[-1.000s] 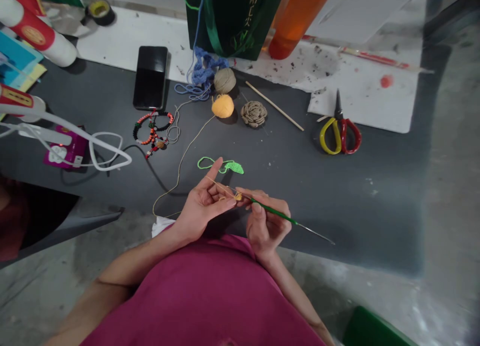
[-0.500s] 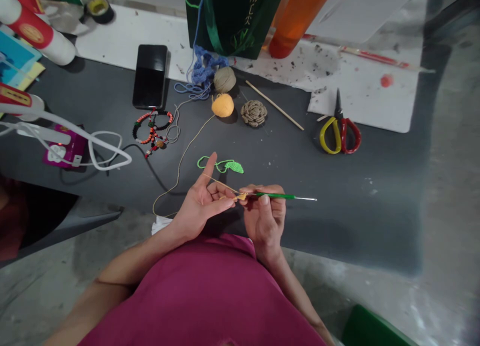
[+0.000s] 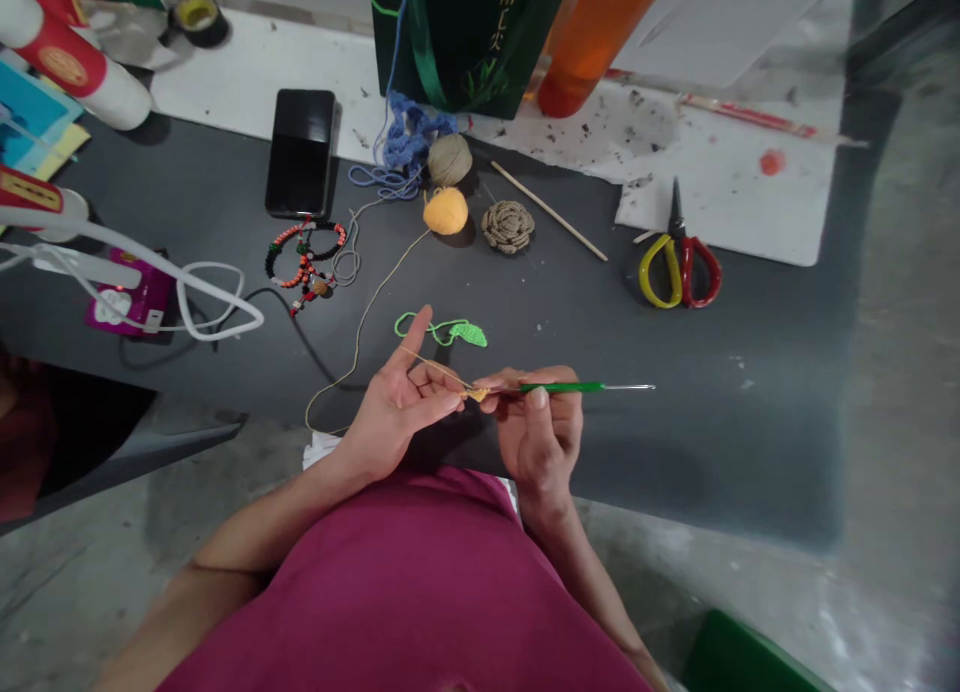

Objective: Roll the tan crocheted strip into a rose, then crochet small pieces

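The tiny orange crochet piece [image 3: 477, 395] sits between my hands, at the tip of the crochet hook [image 3: 561, 387]. My right hand [image 3: 540, 437] pinches the hook's green handle between thumb and fingers. My left hand [image 3: 397, 407] is spread, one finger raised, with pale thread [image 3: 435, 369] across it; I cannot tell whether its fingertips grip the piece. The thread runs beyond that hand to an orange yarn ball [image 3: 445, 211]. Just above the hand lies a green crocheted leaf [image 3: 469, 335], and farther right, red-and-yellow scissors [image 3: 680, 270].
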Motion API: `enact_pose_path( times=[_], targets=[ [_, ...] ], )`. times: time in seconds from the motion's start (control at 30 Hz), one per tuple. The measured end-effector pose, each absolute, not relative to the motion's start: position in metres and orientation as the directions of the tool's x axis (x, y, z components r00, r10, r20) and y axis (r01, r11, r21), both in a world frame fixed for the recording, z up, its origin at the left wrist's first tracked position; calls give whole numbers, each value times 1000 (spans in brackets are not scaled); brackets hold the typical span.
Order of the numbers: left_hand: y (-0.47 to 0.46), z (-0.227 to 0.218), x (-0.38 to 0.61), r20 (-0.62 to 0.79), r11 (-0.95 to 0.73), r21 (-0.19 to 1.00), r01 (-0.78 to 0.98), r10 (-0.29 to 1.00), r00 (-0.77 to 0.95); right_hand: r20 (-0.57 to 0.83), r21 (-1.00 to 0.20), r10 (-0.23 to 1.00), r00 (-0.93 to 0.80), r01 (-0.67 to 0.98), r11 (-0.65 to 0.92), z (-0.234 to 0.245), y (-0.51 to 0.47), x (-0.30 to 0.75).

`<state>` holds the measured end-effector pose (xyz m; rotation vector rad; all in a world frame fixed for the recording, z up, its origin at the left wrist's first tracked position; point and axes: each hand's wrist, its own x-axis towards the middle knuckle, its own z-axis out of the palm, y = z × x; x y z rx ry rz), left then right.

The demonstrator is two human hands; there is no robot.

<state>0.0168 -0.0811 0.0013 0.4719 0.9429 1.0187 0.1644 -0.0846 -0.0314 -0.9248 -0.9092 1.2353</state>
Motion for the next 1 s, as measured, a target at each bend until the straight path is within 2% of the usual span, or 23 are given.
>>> enact_pose_path(
  times=[0.17, 0.37, 0.7, 1.0],
  targets=[
    [-82, 0, 16, -381, 410, 785, -465, 911, 161, 80, -928, 992, 97, -357, 110, -28, -86, 164],
    [-81, 1, 16, -396, 420, 765, -489, 905, 157, 89, -926, 993, 74, -361, 110, -30, -87, 167],
    [-83, -2, 16, -345, 365, 825, -431, 930, 127, 102, -937, 990, 95, -324, 127, -29, -88, 167],
    [-83, -2, 15, -351, 374, 816, -441, 927, 136, 97, -932, 990, 101, -340, 126, -30, -88, 168]
  ],
)
